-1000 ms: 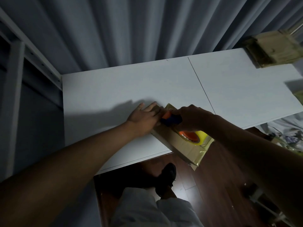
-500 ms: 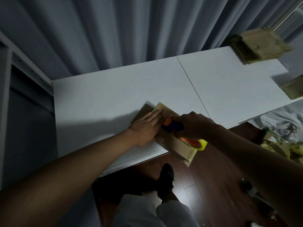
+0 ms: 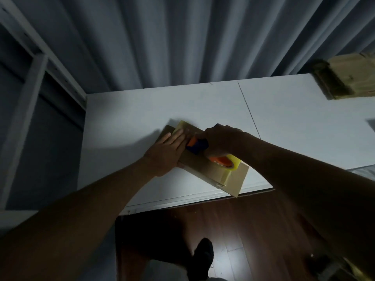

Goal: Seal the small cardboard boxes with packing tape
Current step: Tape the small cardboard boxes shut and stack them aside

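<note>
Tape already runs yellow along most of the small cardboard box (image 3: 205, 165) lying near the front edge of the desk (image 3: 125, 122), so I judge this seam nearly done. My left hand (image 3: 165, 153) lies flat on the box's far end with fingers straight, while my right hand (image 3: 220, 138) clamps the tape dispenser (image 3: 211, 154) on its top. Cutting the strip remains, and more boxes (image 3: 349, 78) wait at the far right corner

The small box (image 3: 205, 169) is matt brown cardboard under a glossy yellowish tape strip (image 3: 183, 128). The tape dispenser (image 3: 203, 147) looks like orange and blue plastic. The white tabletop (image 3: 125, 116) is smooth and matt; the floor (image 3: 253, 226) is glossy dark wood. Grey curtains (image 3: 172, 41) are soft cloth.
</note>
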